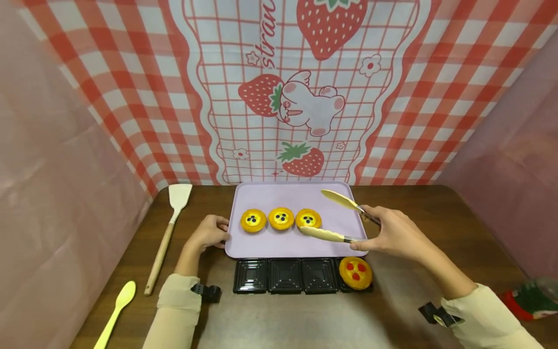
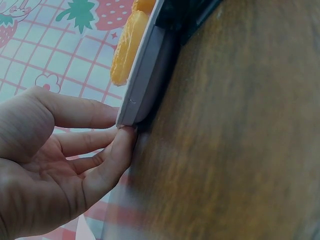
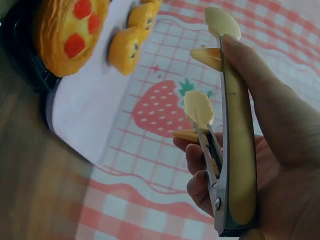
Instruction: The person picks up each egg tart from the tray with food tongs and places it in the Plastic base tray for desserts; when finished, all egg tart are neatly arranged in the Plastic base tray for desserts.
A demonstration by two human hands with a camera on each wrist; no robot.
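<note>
A lilac tray (image 1: pixel 287 192) lies at the back of the table, bearing a row of three egg tarts (image 1: pixel 281 218) topped with dark berries. My left hand (image 1: pixel 211 231) pinches the tray's left edge between thumb and fingers, as the left wrist view shows. In my right hand (image 1: pixel 394 232) are tongs (image 1: pixel 326 234) with pale yellow tips, their two arms spread apart. The lower tip reaches beside the rightmost tart, and nothing sits between the tips. A larger tart with red toppings (image 1: pixel 355 273) rests in the right end of a black compartment tray (image 1: pixel 284 276), in front.
On the left lie a white spatula (image 1: pixel 167 232) with a wooden handle and a yellow spoon (image 1: pixel 115 310). A checked strawberry cloth (image 1: pixel 279 97) hangs behind the table. Something red and green (image 1: pixel 532 298) shows at the right edge.
</note>
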